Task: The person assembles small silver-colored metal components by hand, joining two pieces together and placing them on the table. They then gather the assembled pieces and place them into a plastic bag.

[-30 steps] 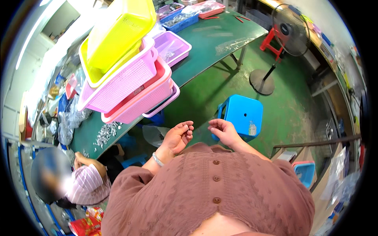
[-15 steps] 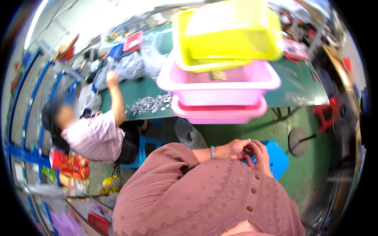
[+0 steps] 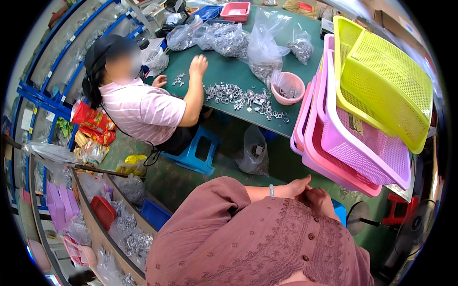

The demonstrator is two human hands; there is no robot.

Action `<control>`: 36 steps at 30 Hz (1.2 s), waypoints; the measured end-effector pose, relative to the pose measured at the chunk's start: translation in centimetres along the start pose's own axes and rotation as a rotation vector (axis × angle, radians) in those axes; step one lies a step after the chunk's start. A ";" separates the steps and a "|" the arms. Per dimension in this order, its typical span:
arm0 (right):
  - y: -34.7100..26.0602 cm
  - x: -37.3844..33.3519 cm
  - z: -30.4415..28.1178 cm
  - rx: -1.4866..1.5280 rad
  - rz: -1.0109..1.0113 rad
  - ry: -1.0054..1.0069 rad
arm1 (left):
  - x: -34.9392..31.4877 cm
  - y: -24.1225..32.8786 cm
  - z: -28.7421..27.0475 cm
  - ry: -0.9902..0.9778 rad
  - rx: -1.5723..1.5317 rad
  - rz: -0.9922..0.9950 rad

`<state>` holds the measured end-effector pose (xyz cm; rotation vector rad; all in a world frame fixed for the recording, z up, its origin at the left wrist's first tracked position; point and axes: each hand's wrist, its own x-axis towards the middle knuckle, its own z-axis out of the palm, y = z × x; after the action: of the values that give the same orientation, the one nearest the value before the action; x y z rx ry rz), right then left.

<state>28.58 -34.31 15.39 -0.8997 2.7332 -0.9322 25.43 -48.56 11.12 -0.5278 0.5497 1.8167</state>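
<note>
My left hand [image 3: 295, 187], with a pale bracelet on its wrist, meets my right hand [image 3: 318, 199] in front of my brown buttoned blouse. The fingers of both hands are bent in and pressed close together. Whatever lies between them is hidden or too small to make out. Nearest to them, ahead and to the right, stand stacked pink baskets [image 3: 341, 168] and a lilac basket [image 3: 365, 151], with yellow-green baskets [image 3: 389, 78] tilted on top. A blue stool [image 3: 339, 210] shows partly behind my right hand.
A co-worker [image 3: 138, 102] sits at the green table [image 3: 224, 71], a hand over small metal parts [image 3: 238, 97]. A pink bowl [image 3: 287, 88] and bags of parts [image 3: 267, 57] are on it. A filled bag [image 3: 253, 151] stands below; a fan [image 3: 414, 229] is at right.
My view has turned left, so the baskets now appear farther right and more of the table shows. My hands stay together; the small dark thing glimpsed between them before is now hidden.
</note>
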 end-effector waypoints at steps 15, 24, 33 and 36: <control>3.1 2.0 -3.2 0.224 -0.377 -0.062 | -1.6 -2.4 1.7 -0.060 -0.290 0.396; 6.6 -0.8 -4.0 0.437 -0.604 -0.089 | -3.0 -8.1 1.2 -0.143 -0.167 0.734; 27.5 -2.7 -15.1 0.465 0.657 0.637 | -7.4 -10.3 0.4 0.390 -0.190 0.720; 30.5 2.9 -18.0 0.914 0.778 0.582 | -8.4 -11.3 -0.7 0.441 -0.283 0.795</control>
<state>5.81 -7.23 12.06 0.6124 2.1494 -2.0942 38.73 -52.04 14.33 -1.0181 0.8918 2.5714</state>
